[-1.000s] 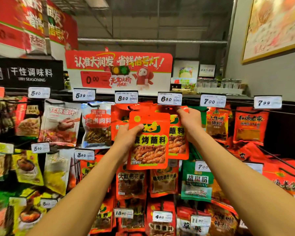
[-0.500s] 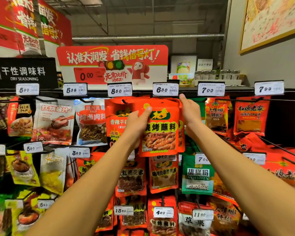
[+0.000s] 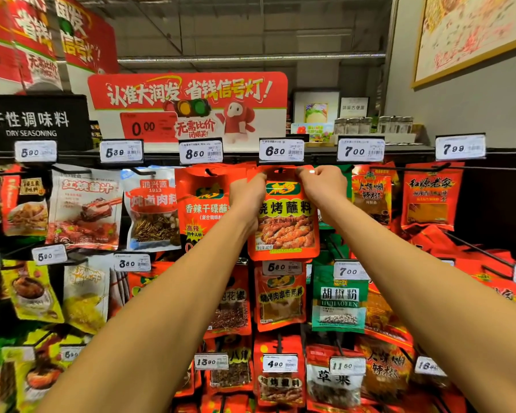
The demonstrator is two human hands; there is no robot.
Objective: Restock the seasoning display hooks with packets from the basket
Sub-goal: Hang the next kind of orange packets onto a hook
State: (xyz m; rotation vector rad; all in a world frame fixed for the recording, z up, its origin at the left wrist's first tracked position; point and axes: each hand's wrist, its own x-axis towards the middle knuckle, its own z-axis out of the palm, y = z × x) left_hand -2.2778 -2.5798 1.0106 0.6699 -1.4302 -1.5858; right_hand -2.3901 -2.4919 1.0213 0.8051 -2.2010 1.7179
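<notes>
- Both hands, left hand (image 3: pixel 246 193) and right hand (image 3: pixel 322 184), pinch the packet's (image 3: pixel 285 222) top corners at the 6.30 hook (image 3: pixel 280 169).
- Hanging looks nearly done; basket unseen, remaining stock unknown.

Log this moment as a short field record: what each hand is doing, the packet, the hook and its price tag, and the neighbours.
left hand: left hand grips the top left corner of the orange barbecue dip packet
right hand: right hand pinches the packet's top right corner
packet position: held upright, hang hole at the hook just under the 6.30 price tag
left neighbour: orange spicy dip packet under the 8.50 price tag
below: green pepper powder packet
basket: not in view
</notes>
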